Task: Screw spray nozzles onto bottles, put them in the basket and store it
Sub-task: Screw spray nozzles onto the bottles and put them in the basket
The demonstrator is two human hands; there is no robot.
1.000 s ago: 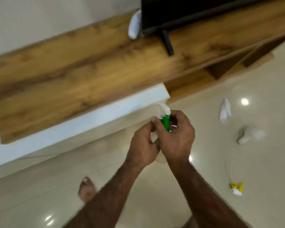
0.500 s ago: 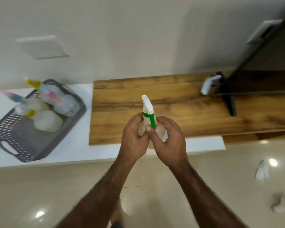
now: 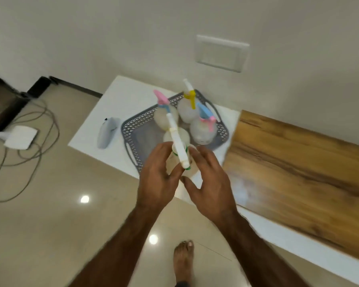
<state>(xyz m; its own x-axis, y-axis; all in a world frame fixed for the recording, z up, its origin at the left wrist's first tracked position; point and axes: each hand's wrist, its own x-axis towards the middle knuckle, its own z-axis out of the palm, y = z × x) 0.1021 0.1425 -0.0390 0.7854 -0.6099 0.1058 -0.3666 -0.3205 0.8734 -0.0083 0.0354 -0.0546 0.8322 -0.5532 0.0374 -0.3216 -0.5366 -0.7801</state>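
Grip, left hand [image 3: 158, 179]: closed around a translucent spray bottle [image 3: 175, 162], fingers wrapped about the bottle's body. The bottle is held above the near edge of the grey basket [image 3: 133, 139], its white nozzle [image 3: 177, 141] with green trim pointing away from the person, over the basket.

Grip, right hand [image 3: 208, 179]: fingers spread wide, held just beside the bottle on its right; whether any fingertip touches the bottle cannot be told because of motion blur.

Basket: grey, perforated, with a slot handle on its near left side; set on the white worktop [image 3: 104, 112]. Three capped bottles are contained in it:
- bottle with pink nozzle [image 3: 162, 99], at the basket's far left;
- bottle with yellow nozzle [image 3: 190, 94], at the basket's far side;
- bottle with blue and pink nozzle [image 3: 204, 113], at the basket's right.
One further rounded translucent body is seen in the basket behind the held nozzle; its cap is hidden.

Left of the basket, on the same worktop: a pale grey oblong item [image 3: 107, 132], not identifiable.

Right of the basket: a wooden top [image 3: 298, 172], adjoining the white worktop.

Behind the basket, on the wall: a white plate [image 3: 222, 52].

Left of the basket, on the tiled floor: a looped grey cable [image 3: 25, 125] and a white flat piece [image 3: 20, 136].

Below the basket, on the floor: a bare foot [image 3: 183, 257].
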